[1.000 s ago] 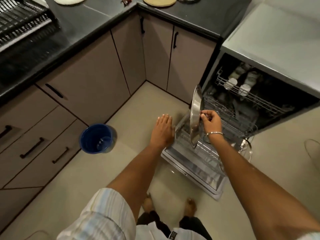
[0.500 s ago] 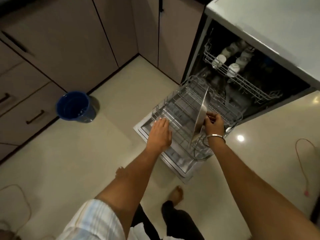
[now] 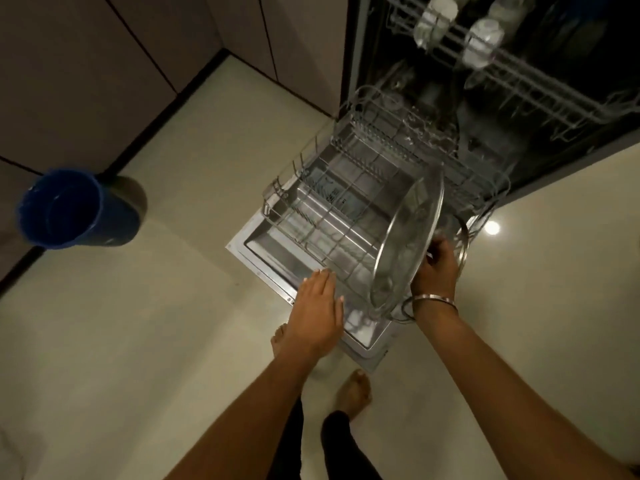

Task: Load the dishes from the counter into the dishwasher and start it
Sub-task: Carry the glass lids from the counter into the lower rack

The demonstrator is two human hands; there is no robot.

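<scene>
The dishwasher stands open with its door [image 3: 277,268] lying flat and the lower wire rack [image 3: 329,202] pulled out over it. My right hand [image 3: 434,268] grips a round steel plate [image 3: 405,244] by its edge; the plate stands on edge, tilted, in the near right part of the lower rack. My left hand [image 3: 317,306] hovers flat with straight fingers over the door's near edge, holding nothing. The upper rack [image 3: 512,74] holds upturned glasses [image 3: 481,39].
A blue bucket [image 3: 72,209] stands on the tiled floor at the left, against the brown cabinet fronts [image 3: 104,81]. My bare feet [image 3: 355,389] are just in front of the open door. A round lid or ring [image 3: 462,247] sits in the rack behind my right hand.
The view has tilted down and closer to the dishwasher. My right hand has lowered the plate from above the rack into its near right part. My left hand stays flat near the door's edge.
</scene>
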